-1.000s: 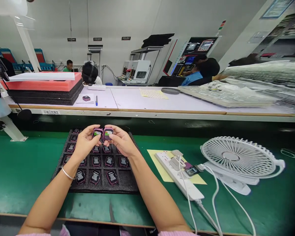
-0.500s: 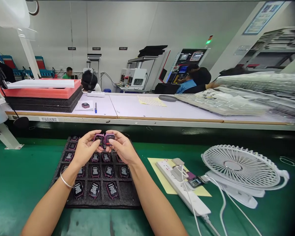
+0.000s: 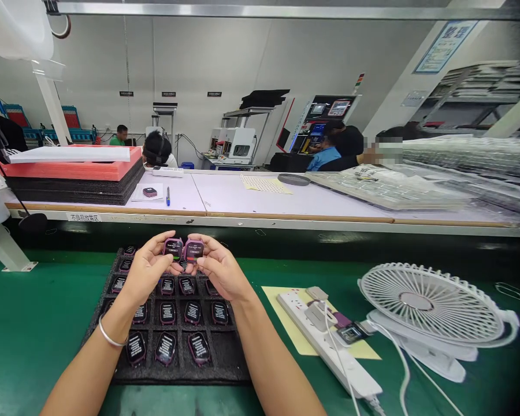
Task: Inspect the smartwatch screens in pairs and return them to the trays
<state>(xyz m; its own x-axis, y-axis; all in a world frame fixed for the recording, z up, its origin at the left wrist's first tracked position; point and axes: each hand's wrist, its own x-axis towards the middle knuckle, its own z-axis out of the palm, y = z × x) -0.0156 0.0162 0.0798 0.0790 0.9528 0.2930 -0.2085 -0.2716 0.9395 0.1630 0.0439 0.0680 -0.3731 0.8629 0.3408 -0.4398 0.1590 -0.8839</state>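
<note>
My left hand (image 3: 146, 271) and my right hand (image 3: 221, 271) meet above a black foam tray (image 3: 225, 370). Each hand pinches a small pink-framed smartwatch body with a lit screen: the left one (image 3: 174, 249) and the right one (image 3: 194, 251) sit side by side, almost touching. Several similar watch bodies (image 3: 167, 312) lie in the tray's square pockets, their dark screens showing white text. My hands hide the tray's upper middle pockets. A silver bangle (image 3: 110, 338) circles my left wrist.
To the right, on the green bench mat, a white power strip (image 3: 329, 341) lies on yellow paper (image 3: 364, 349), with a watch on a cable (image 3: 350, 333) and a white fan (image 3: 431, 303) beside it. Beyond a dark gap stands a long white table (image 3: 286, 199); co-workers sit further back.
The whole scene sits lower in the view than before, as my head has tilted up. Both hands keep hold of their watches, which have drawn slightly closer together.
</note>
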